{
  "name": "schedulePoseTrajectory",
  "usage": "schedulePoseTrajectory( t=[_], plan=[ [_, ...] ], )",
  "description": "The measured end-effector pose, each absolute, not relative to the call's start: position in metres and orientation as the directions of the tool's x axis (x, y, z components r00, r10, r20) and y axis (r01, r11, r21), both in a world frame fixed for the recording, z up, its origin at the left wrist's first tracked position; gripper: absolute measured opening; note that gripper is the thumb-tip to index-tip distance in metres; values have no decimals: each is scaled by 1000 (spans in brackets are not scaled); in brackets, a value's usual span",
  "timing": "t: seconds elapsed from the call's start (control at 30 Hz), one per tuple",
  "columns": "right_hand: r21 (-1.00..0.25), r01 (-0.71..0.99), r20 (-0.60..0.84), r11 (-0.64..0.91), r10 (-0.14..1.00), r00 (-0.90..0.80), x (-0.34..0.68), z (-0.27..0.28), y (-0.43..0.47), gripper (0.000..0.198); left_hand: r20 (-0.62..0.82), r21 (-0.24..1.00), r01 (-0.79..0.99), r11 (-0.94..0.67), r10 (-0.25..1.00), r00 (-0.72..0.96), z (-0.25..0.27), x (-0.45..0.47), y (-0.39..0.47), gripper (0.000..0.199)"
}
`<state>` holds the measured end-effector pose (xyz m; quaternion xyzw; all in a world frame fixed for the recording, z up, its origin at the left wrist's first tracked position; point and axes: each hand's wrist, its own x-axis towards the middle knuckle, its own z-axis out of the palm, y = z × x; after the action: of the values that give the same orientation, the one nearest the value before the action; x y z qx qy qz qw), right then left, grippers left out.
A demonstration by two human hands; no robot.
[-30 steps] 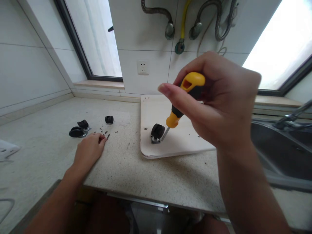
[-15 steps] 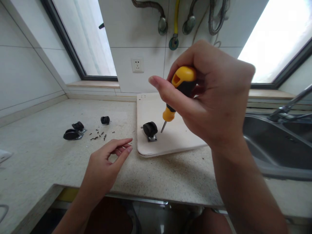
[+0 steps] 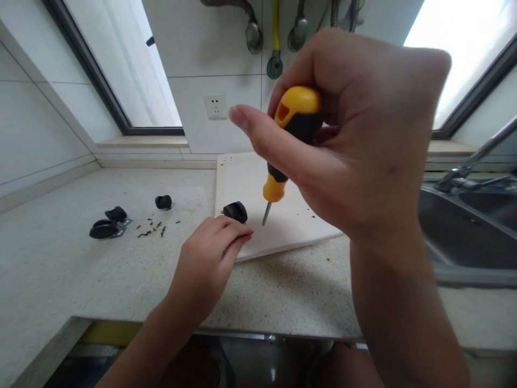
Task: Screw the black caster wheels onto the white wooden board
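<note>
My right hand (image 3: 343, 129) is wrapped round a screwdriver (image 3: 297, 116) with a yellow and black handle. Its metal shaft slants down over a white board (image 3: 283, 231), the tip just right of a black caster wheel (image 3: 236, 211) on the board. My left hand (image 3: 212, 258) reaches over the board's near left corner, thumb and fingertips pinched together beside the caster. Those fingers cover the caster's metal plate, and what they hold, if anything, is hidden.
On the counter (image 3: 121, 280) at left lie more black casters (image 3: 104, 229) and several small dark screws (image 3: 151, 230). A steel sink (image 3: 472, 231) with a faucet (image 3: 456, 175) is at right. Behind are a wall socket (image 3: 216, 106) and pipes.
My left hand has moved right and forward from the counter to the caster, its fingertips closing together. The screwdriver stays in my right hand above the board. The view has shifted slightly.
</note>
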<state>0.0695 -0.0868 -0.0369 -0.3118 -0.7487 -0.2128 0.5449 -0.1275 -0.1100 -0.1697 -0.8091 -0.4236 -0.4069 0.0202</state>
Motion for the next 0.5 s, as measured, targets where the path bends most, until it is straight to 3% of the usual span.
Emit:
schedulePoseTrajectory(
  t=[0.33,0.5],
  plan=[
    [50,754,939,655,227,-259,67,-36,-88,30,696,297,812,-502,696,176,-181,-128,-114,12],
    [-3,765,932,644,279,-231,68,-31,-92,36,692,238,855,-460,698,183,-183,-126,-113,9]
  ],
)
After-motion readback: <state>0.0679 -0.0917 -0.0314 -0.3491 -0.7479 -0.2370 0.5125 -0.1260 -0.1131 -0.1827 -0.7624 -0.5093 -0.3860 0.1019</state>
